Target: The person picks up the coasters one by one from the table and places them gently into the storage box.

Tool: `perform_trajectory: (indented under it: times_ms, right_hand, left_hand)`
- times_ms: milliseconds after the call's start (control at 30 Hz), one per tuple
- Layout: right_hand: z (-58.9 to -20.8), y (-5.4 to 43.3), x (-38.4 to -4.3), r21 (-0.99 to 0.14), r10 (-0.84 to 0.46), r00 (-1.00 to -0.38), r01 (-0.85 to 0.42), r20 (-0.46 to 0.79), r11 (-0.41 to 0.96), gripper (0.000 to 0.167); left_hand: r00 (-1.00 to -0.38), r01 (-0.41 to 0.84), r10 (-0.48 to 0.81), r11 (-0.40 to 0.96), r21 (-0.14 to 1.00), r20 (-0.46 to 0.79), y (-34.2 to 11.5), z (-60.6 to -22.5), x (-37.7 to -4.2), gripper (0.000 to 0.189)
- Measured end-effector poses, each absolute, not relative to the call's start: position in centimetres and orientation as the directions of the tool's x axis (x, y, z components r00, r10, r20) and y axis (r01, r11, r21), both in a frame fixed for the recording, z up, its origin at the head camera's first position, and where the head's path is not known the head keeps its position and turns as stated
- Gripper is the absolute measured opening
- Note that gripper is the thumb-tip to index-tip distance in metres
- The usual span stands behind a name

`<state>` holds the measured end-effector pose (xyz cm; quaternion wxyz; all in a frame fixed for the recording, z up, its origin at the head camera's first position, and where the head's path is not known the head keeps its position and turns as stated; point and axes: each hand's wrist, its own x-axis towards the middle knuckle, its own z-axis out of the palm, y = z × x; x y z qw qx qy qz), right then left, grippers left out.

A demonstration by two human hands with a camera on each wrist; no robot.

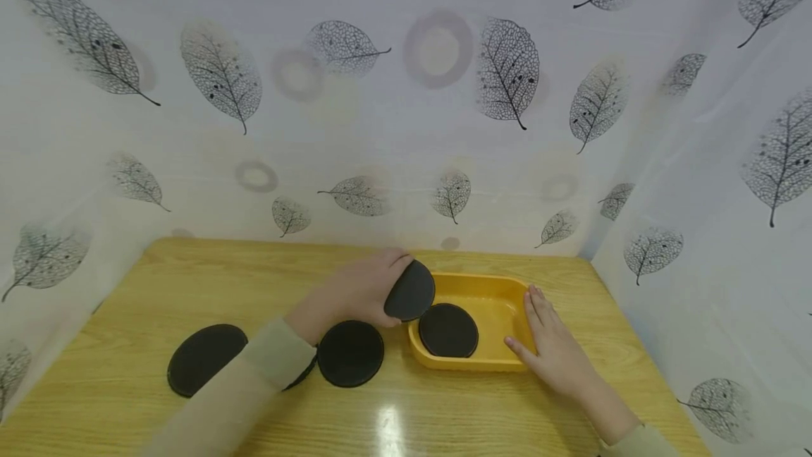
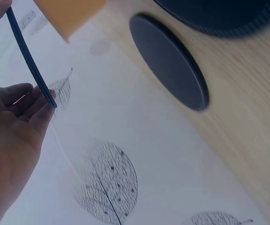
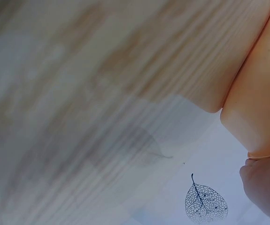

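Note:
My left hand [image 1: 364, 286] pinches a thin black disc [image 1: 411, 291] by its edges, thumb on one side and fingers on the other. It holds the disc tilted over the left end of a yellow tray [image 1: 469, 364]. Inside that tray, at its left, lies another black disc [image 1: 447, 331]. My right hand [image 1: 558, 351] rests against the tray's right end, fingers extended along the rim and thumb reaching over the front corner. In the left wrist view the held disc [image 2: 29, 56] appears edge-on between thumb and fingers [image 2: 24, 101].
On the wooden table [image 1: 444, 415], a black disc [image 1: 351, 353] lies left of the tray, with a further disc [image 1: 206, 358] at far left. The left sleeve [image 1: 279, 355] partly hides another between them. A leaf-patterned white sheet [image 1: 380, 132] hangs behind and along the sides.

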<state>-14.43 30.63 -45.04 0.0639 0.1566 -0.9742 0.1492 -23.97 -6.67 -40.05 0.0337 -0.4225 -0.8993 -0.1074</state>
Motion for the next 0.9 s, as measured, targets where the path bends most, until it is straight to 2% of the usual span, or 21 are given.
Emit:
perform_trajectory:
  times_ms: [267, 600, 900]
  right_hand:
    - [-45.4, 30.7, -14.6, -0.260, -0.288, -0.943, -0.325, 0.170, 0.909, 0.094]
    - [-45.4, 30.8, -14.8, -0.254, -0.285, -0.944, -0.320, 0.167, 0.913, 0.093]
    - [-45.5, 30.8, -14.7, -0.243, -0.292, -0.939, -0.330, 0.179, 0.912, 0.093]
  left_hand:
    - [-0.600, 0.796, 0.794, 0.582, 0.164, 0.099, -2.3, -40.5, -23.2, 0.111]
    - [-0.623, 0.771, 0.782, 0.610, 0.182, 0.018, 1.6, -42.5, -23.2, 0.112]
    - [-0.618, 0.778, 0.783, 0.622, 0.089, -0.072, 3.4, -44.2, -22.9, 0.108]
